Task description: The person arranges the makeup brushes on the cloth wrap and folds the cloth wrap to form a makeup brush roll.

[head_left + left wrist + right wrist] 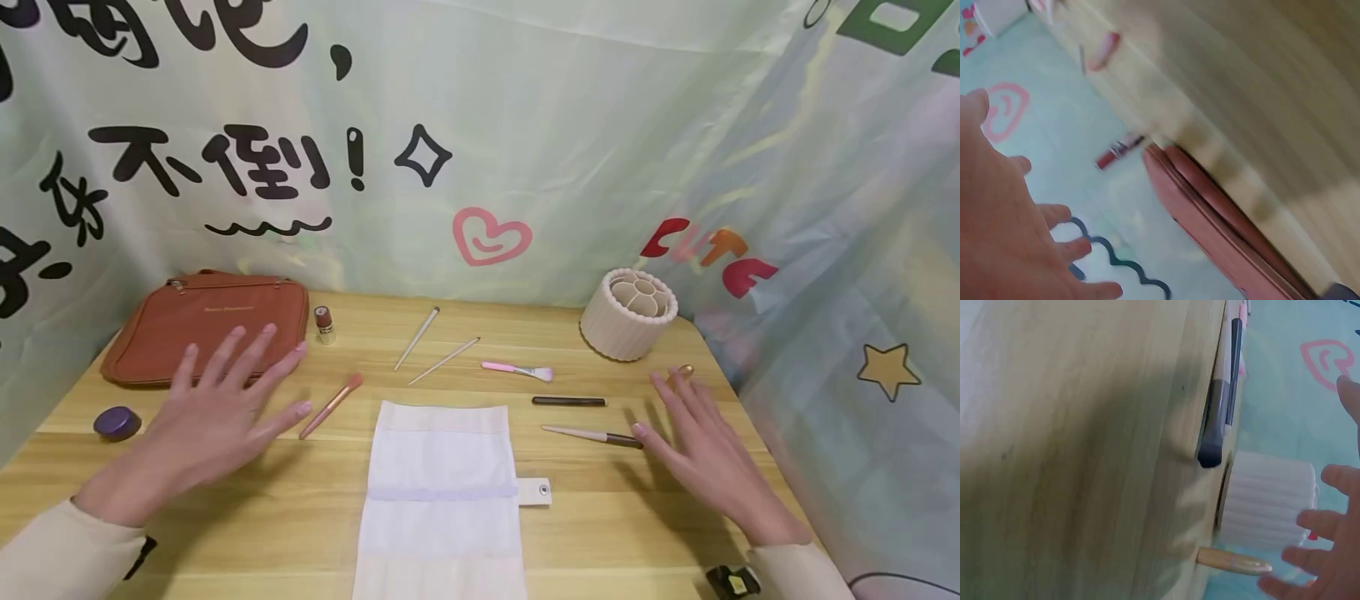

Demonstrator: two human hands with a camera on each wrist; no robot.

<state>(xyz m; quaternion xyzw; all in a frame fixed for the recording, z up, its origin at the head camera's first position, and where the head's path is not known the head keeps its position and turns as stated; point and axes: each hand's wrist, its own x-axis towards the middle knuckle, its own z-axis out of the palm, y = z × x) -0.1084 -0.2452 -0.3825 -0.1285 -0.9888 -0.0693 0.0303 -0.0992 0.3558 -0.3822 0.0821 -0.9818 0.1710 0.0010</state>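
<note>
My left hand point(217, 408) hovers with fingers spread over the table, overlapping the front of a brown zip pouch point(225, 321); it holds nothing. A purple-lidded jar point(117, 423) and a rose-gold makeup brush point(330, 407) lie on either side of it. On the right, my other hand point(708, 446) is also raised with straight fingers and holds nothing. By its thumb lies a brush with a dark end point(592, 436). A gold tube point(1233, 561) stands beyond its fingers, partly hidden in the head view. Between the hands is an unfolded white fabric roll point(442, 508) with a snap strap.
A cream ribbed holder point(626, 321) with round compartments stands at the back right. A small brown-capped tube point(324, 323) is beside the pouch. Two thin sticks point(417, 338), a pink-handled brush point(517, 370) and a black pen-like stick point(568, 402) lie mid-table. Printed cloth point(570, 167) hangs behind.
</note>
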